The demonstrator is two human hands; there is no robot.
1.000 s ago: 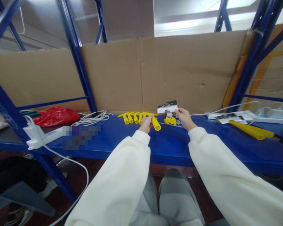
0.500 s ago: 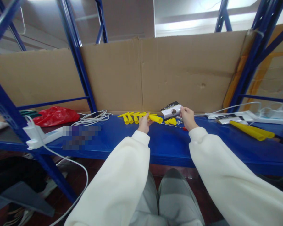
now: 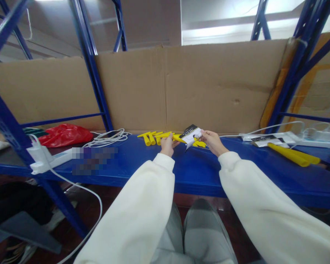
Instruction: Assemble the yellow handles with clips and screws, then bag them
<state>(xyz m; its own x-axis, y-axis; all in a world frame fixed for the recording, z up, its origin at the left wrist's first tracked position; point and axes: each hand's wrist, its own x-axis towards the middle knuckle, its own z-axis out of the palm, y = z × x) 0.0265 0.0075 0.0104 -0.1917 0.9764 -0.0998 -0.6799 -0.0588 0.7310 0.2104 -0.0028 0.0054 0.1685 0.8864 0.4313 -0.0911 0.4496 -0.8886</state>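
My left hand (image 3: 167,144) holds a yellow plastic tube (image 3: 178,138) above the blue shelf (image 3: 198,167), its end pointing right. My right hand (image 3: 212,141) pinches a small black-and-white packet (image 3: 191,134) and tilts it against the tube's end, so packet and tube meet between the hands. A row of several yellow tubes (image 3: 153,137) lies just behind my left hand. More yellow pieces (image 3: 200,144) lie under the packet by my right hand.
A cardboard sheet (image 3: 181,88) backs the shelf. On the left lie a red plastic bag (image 3: 64,134), coiled white cable (image 3: 108,137) and a white power strip (image 3: 51,160). On the right are long yellow tubes (image 3: 293,155), another packet (image 3: 264,138) and white cables.
My right hand has swung the packet down and left until it meets the tube. My left hand has turned the tube from pointing down-right to level and pointing right.
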